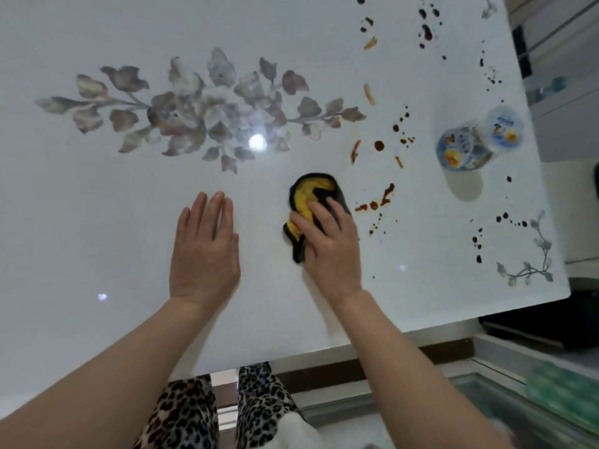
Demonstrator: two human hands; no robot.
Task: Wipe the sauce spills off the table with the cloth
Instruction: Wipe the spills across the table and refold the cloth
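Sauce spills [376, 204], brown drips and smears, lie just beyond the right hand [327, 244], whose fingers [303, 222] press a crumpled yellow-and-black cloth [308, 196] flat on the glossy white flower-patterned tabletop [129, 222]. Left hand [204, 251] rests flat, fingers spread and empty; most of the wiping appears to remain, with spots scattered far past the fingertips.

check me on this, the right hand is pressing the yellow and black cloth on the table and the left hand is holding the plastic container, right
Not quite. In the head view the left hand lies flat and open on the bare table, holding nothing; the plastic container stands untouched far over by the right edge. The rest holds: the right hand is pressing the yellow and black cloth on the table.
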